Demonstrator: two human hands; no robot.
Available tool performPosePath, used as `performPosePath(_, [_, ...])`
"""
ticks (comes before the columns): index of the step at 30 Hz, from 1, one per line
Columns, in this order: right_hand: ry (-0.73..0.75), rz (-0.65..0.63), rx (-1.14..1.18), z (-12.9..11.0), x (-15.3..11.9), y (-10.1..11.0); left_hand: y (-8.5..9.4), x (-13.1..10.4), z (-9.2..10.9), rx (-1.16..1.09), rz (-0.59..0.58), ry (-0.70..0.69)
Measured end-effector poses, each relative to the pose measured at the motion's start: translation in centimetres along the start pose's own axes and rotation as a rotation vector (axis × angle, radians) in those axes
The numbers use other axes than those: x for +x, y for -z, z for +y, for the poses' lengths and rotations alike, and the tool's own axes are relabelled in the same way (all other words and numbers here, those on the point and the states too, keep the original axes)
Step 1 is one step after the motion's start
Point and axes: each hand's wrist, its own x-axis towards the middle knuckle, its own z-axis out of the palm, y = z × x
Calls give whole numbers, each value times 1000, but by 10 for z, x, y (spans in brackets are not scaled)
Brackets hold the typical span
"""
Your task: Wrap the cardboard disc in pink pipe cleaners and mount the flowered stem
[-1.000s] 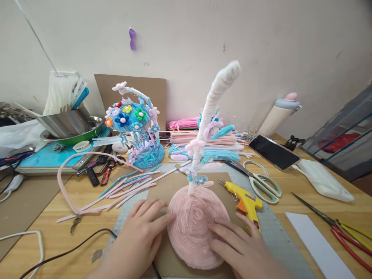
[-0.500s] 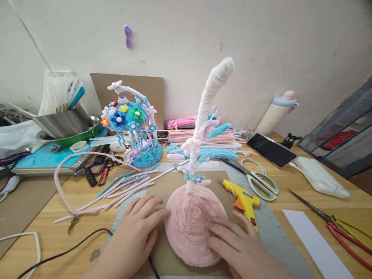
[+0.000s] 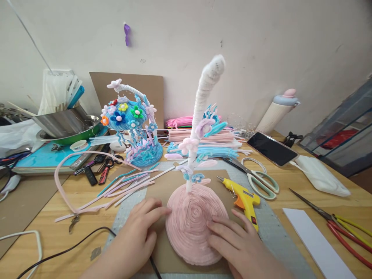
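Note:
In front of me a round pink base (image 3: 194, 236), coiled from pipe cleaners, lies on a sheet of brown cardboard (image 3: 162, 255). From its far edge rises a white wrapped stem (image 3: 200, 102), bent toward the right at its top. Pink, lilac and blue fuzzy flowers (image 3: 189, 146) and leaves sit along the lower stem. My left hand (image 3: 139, 228) is at the base's left rim, its index fingertip touching the edge and the other fingers loosely bent. Flat across the base's right side lie the fingers of my right hand (image 3: 235, 236), slightly spread.
Right of the base lie a yellow glue gun (image 3: 241, 199), scissors (image 3: 258, 178), a phone (image 3: 271, 149) and red-yellow handled pliers or shears (image 3: 334, 221). Behind stand a blue flowered lamp-like craft (image 3: 130, 120) and pipe cleaner bundles (image 3: 200, 135). Loose strips (image 3: 128, 186) and a black cable (image 3: 69, 248) lie left.
The white stem's top has swung a little to the left, with its flowers. Both hands stay nearly where they were at the base.

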Motion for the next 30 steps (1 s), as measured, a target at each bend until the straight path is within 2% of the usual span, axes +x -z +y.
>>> performPosePath(6, [-7,-21,19,-1,0,4,4,3,4,75,-24,-44])
performPosePath(11, [7,-15,-12,-2,1,5,3,1,6,21,8,-73])
performPosePath(15, [21,42,-19,0,2,0,2,1,6,-73,151,-24])
performPosePath(17, [20,41,-15,0,3,-1,0,3,5,-107,158,10])
performPosePath(19, [19,39,-13,-1,4,3,-2,6,2,-143,110,43])
performPosePath(23, [7,-76,35,-9,19,27,-7,11,-1,-210,37,96])
performPosePath(26, [-55,-220,152,-18,48,41,-9,11,0,-244,38,108])
performPosePath(28, [-96,-318,236,-24,72,39,-9,11,0,-256,43,109])
performPosePath(30, [-105,-401,255,-28,93,29,-9,10,1,-255,46,105])
